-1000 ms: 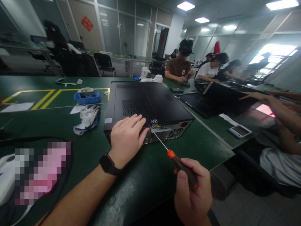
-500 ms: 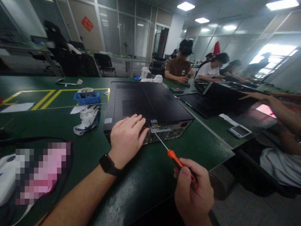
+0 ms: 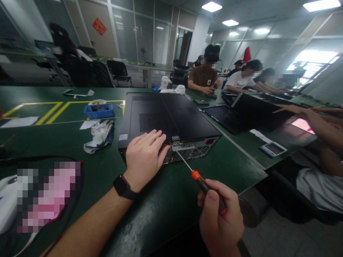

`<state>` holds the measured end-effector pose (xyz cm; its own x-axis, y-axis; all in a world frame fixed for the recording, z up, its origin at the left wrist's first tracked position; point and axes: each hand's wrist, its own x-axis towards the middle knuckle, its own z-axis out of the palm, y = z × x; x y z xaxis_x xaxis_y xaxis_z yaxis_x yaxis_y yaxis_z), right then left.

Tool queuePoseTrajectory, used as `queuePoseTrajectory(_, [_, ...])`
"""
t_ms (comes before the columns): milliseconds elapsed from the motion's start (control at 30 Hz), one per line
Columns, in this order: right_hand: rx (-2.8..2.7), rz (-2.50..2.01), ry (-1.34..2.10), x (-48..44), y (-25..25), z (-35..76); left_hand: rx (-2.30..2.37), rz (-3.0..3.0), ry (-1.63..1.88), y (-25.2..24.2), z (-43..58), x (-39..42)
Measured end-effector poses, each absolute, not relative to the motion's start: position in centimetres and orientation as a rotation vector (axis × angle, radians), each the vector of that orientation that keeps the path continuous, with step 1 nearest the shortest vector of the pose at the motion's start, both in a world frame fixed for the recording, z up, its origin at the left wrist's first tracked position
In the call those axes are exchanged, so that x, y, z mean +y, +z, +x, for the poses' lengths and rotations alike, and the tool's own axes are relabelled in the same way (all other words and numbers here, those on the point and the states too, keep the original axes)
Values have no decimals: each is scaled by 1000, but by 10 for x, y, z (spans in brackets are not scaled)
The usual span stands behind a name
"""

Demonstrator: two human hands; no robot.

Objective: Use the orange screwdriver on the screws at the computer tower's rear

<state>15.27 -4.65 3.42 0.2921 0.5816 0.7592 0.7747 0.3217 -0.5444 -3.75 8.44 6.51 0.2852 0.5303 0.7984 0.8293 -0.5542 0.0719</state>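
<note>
A black computer case [image 3: 166,110] lies flat, its back panel with a round fan grille [image 3: 202,150] turned towards me. My left hand [image 3: 146,153] rests on the case top near the back edge, fingers stretched out and thumb at the edge. My right hand [image 3: 221,217] is closed round the handle of a screwdriver [image 3: 202,182] with an orange and dark grip. Its thin shaft slants up and left, and the tip meets the back edge beside my left thumb. What exactly sits under the tip is too small to make out.
On the green table [image 3: 150,200], to the left, are a blue bin [image 3: 99,111] of small parts and work gloves [image 3: 99,137]. A phone [image 3: 273,149] lies on the right, near a co-worker's arm [image 3: 308,117]. A black panel [image 3: 225,116] is beside the case.
The screwdriver handle has turned about its axis: its dark side now faces up where orange showed before. Both hands and the case stay nearly in place.
</note>
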Motion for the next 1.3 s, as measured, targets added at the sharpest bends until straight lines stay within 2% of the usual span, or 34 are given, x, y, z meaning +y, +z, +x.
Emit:
queuePoseTrajectory(633, [-1440,-1338,-254,-47,35,152,-1249,-2225,-1162,63,-38,85])
queuePoseTrajectory(1167, [-1382,-1305,-97,-47,32,151,-1242,-2219,-1156,64,-38,85])
queuePoseTrajectory(1300, [-1416,-1262,-167,-47,36,151,-1262,-2232,-1152,65,-38,84])
